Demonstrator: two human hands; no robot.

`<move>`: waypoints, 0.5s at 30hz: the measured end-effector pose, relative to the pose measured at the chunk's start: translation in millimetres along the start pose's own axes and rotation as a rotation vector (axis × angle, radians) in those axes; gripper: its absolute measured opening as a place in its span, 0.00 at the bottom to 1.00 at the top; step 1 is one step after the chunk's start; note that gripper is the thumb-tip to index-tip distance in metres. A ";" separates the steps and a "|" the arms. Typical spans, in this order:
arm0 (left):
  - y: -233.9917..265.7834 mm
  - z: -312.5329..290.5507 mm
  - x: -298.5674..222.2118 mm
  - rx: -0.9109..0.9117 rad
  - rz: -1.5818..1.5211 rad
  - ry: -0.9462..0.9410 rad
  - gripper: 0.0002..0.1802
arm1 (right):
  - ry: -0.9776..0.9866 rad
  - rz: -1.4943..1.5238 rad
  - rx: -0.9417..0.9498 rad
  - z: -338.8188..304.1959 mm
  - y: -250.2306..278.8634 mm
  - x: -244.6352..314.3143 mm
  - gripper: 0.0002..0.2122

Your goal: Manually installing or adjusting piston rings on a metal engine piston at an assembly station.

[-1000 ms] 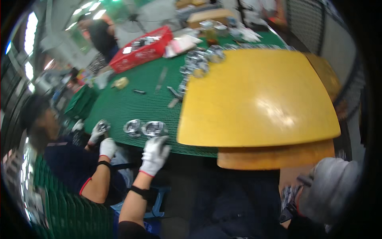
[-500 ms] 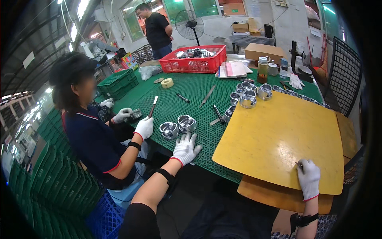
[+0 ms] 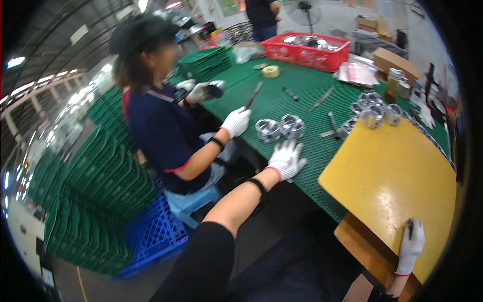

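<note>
My left hand, in a white glove, lies flat with fingers spread on the near edge of the green mesh table. Just beyond its fingertips stand two shiny metal cup-shaped parts. My right hand, also gloved, grips the near edge of a yellow board that rests on the table's right end. A seated co-worker in a dark shirt is close on my left; one of their gloved hands holds a thin tool, the other holds a metal part.
More metal parts cluster behind the board. A red basket of parts, a tape roll and loose hand tools lie farther back. Green crates are stacked on the left, above a blue crate. Another person stands at the far end.
The view has swung left and closer, so the co-worker now fills the left. My left hand stays by the two metal parts. My right hand has slid to the yellow board's near edge.
</note>
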State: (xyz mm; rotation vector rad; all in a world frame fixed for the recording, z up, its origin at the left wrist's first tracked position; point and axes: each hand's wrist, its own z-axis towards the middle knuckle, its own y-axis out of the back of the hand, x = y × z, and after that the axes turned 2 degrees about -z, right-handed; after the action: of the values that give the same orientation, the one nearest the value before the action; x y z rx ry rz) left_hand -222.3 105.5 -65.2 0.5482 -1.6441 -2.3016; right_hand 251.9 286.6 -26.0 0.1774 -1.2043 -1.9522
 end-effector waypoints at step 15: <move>-0.4 -2.7 1.7 -0.118 0.028 -0.046 0.31 | 0.026 -0.021 -0.014 -3.7 -2.9 -5.5 0.08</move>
State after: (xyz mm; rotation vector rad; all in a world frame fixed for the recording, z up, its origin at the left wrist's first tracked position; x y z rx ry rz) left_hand -222.6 102.6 -66.6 0.4467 -1.5137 -2.3895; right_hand 255.7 288.6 -31.9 0.2081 -1.1763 -1.9702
